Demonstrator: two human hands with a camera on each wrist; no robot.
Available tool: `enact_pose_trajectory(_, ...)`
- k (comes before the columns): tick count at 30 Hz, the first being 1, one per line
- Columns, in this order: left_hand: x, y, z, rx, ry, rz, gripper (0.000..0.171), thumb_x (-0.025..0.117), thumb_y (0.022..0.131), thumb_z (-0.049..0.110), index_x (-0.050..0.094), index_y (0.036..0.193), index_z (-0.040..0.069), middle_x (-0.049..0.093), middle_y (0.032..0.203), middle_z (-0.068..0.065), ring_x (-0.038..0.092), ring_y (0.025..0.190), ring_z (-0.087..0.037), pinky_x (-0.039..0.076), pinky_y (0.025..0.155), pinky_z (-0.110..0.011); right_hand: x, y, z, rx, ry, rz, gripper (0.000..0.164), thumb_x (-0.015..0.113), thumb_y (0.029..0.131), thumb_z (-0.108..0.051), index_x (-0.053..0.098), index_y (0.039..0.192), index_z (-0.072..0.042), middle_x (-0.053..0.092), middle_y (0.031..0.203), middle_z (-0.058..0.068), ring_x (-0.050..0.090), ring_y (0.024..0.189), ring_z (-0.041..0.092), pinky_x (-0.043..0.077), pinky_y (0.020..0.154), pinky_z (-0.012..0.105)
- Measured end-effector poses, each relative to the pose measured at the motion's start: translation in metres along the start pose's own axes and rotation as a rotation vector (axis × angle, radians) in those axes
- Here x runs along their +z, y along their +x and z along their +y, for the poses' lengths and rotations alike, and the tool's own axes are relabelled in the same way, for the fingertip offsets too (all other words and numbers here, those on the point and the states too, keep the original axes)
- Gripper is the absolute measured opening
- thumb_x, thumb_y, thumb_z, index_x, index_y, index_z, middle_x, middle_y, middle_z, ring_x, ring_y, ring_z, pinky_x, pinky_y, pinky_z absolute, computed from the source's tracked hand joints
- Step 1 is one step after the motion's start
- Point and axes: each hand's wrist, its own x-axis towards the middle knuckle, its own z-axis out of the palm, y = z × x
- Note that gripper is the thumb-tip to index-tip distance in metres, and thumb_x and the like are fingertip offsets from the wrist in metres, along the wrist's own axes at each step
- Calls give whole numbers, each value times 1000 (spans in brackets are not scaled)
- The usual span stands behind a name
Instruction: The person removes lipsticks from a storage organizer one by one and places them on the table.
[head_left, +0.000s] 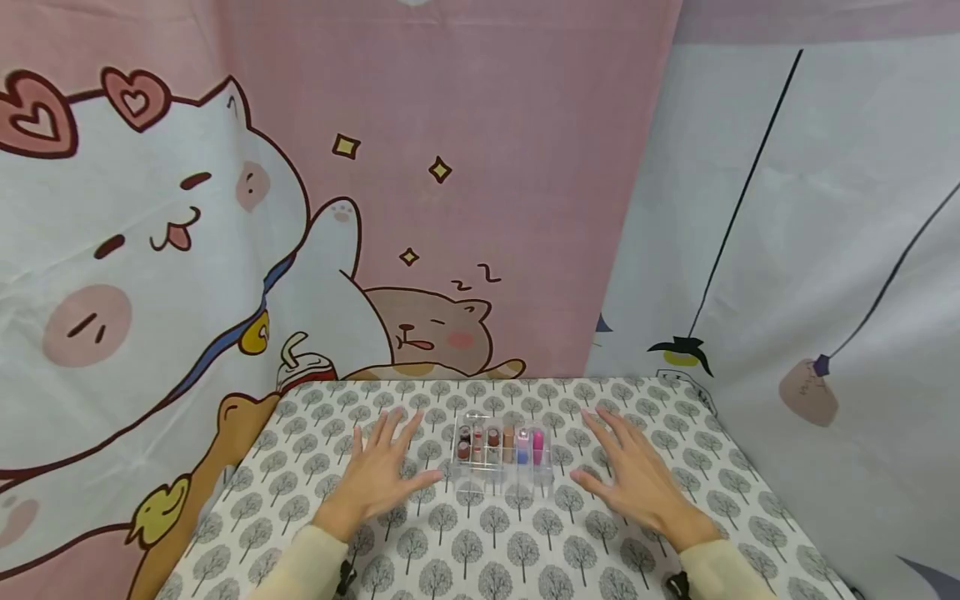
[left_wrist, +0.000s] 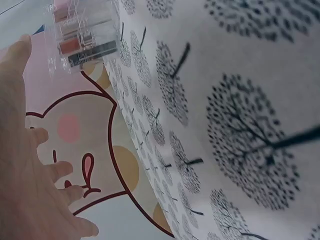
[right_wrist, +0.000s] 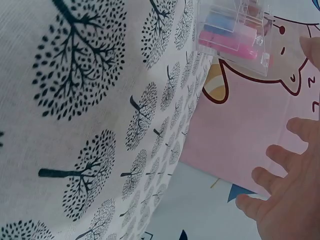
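Note:
A clear plastic organizer box (head_left: 502, 479) stands on the table, with several lipstick-like tubes standing in its compartments. Among them are a bright pink tube (head_left: 537, 447), a tube with a blue lower part (head_left: 522, 450) and some dark brown-red ones. To the left of the box is my left hand (head_left: 378, 475), fingers spread and holding nothing. My right hand (head_left: 633, 475) is on the other side, its fingers also spread and free of any object. Both hands are apart from the box. In the right wrist view the pink tube (right_wrist: 227, 46) shows through the clear wall.
The table wears a white cloth (head_left: 465, 546) printed with grey trees. Behind it hangs a pink cartoon curtain (head_left: 540, 167) with a white cat and a sleeping brown animal. A pale curtain (head_left: 862, 208) with drawn lamps hangs along the right side.

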Motion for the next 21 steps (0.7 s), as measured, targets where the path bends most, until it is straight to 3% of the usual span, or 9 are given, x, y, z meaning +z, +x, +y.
enact_pose_trajectory(5,2,7,8,37,-9,-6,107,63,105,84,20,188,33,22,196,-14,22,181,-49,7,142,-88,0,2,-4,-8,28,1,99,78,105,-68,37,184,-24,38,188,18,49,162,62,54,115,92)
enact_pose_trajectory(13,8,15,24,72,-61,-23,110,57,102,93,23,188,32,26,195,-10,29,179,-47,10,144,-85,4,6,-10,-34,41,-18,98,79,104,-65,41,182,-19,42,187,18,55,160,57,54,118,89)
enact_pose_trajectory(21,16,22,33,104,-109,-14,103,69,106,78,30,186,27,32,193,-12,36,176,-46,21,145,-82,6,15,-20,-82,48,-30,99,81,105,-63,40,182,-17,45,185,19,56,161,52,56,122,83)
